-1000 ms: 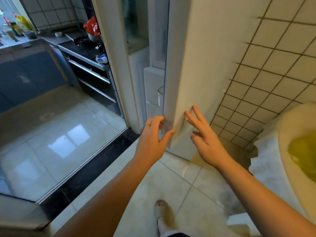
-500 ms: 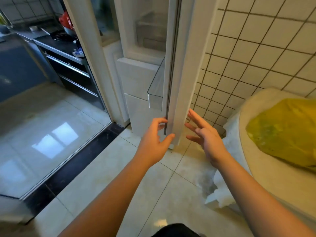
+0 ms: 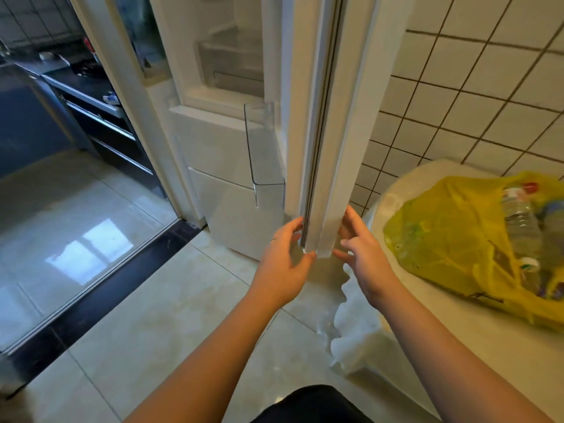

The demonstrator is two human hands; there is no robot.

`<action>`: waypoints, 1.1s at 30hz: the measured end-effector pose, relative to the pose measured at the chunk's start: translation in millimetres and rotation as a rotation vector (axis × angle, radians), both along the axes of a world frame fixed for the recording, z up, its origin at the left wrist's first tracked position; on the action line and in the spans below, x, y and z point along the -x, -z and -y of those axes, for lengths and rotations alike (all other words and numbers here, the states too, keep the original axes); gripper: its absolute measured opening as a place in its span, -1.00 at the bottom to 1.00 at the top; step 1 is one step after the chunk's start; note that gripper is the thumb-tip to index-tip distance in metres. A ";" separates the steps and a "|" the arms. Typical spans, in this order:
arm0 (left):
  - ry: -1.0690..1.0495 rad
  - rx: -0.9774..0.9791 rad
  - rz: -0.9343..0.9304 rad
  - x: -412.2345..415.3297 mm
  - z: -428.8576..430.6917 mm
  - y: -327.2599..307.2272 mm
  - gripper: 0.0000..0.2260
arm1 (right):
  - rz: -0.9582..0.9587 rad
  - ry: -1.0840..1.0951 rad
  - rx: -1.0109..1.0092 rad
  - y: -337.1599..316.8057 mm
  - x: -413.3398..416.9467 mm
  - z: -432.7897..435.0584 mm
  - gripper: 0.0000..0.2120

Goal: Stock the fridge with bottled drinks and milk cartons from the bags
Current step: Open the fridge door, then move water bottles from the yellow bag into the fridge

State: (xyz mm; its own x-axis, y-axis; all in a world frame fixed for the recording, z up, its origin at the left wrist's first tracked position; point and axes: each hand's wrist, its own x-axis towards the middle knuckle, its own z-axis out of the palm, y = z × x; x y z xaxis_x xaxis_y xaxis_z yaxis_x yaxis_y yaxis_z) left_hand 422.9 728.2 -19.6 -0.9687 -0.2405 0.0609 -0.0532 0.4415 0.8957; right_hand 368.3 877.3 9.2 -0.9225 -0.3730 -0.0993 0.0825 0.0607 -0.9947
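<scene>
The white fridge door [image 3: 341,117] stands open, seen edge-on in the middle of the view. My left hand [image 3: 280,264] grips its inner edge at the bottom corner, fingers on the gasket and thumb under the corner. My right hand [image 3: 366,257] rests with spread fingers against the door's outer face. A clear door bin [image 3: 262,148] hangs empty on the inside. To the right, a yellow plastic bag [image 3: 451,233] lies on a pale table [image 3: 427,346]; clear water bottles [image 3: 518,221] show through its open side. No milk cartons are visible.
The fridge's shelves [image 3: 232,65] and lower drawers [image 3: 232,190] lie behind the door. A tiled wall [image 3: 473,96] is on the right. A dark threshold [image 3: 100,294] leads left into a kitchen with a stove counter [image 3: 88,96]. White padding [image 3: 354,337] hangs off the table's edge.
The door has swung further open until it is edge-on, with both hands following its bottom corner. The view turned right, bringing the yellow bag and its bottles into sight.
</scene>
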 end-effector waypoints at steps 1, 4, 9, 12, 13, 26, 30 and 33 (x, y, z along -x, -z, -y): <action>-0.006 -0.003 -0.003 2.8 -10.3 0.3 -0.42 | -0.003 -0.015 -0.006 -0.9 2.0 -7.8 -0.30; -0.072 -0.002 -0.026 6.3 -29.0 4.1 -0.39 | 0.014 -0.093 -0.027 -3.2 3.0 -24.2 -0.31; -0.169 0.031 -0.040 2.4 -29.7 7.1 -0.34 | 0.001 -0.235 -0.090 2.0 -0.8 -29.3 -0.33; -0.144 0.054 -0.049 -3.9 -33.0 3.3 -0.31 | -0.002 -0.255 -0.088 3.8 0.3 -29.3 -0.35; -0.132 0.065 -0.053 -6.8 -34.8 2.8 -0.30 | -0.005 -0.261 -0.090 4.4 0.8 -30.5 -0.36; -0.011 0.623 0.198 -46.0 -96.5 43.4 -0.27 | -0.191 -0.205 -0.400 54.0 -15.9 -110.1 -0.48; 0.119 0.699 0.189 -43.4 -123.0 54.8 -0.25 | -0.339 -0.149 -0.661 73.7 -20.7 -157.4 -0.46; 0.214 0.746 0.163 -32.9 -141.6 59.0 -0.24 | -0.410 -0.090 -0.926 78.7 -28.4 -188.2 -0.39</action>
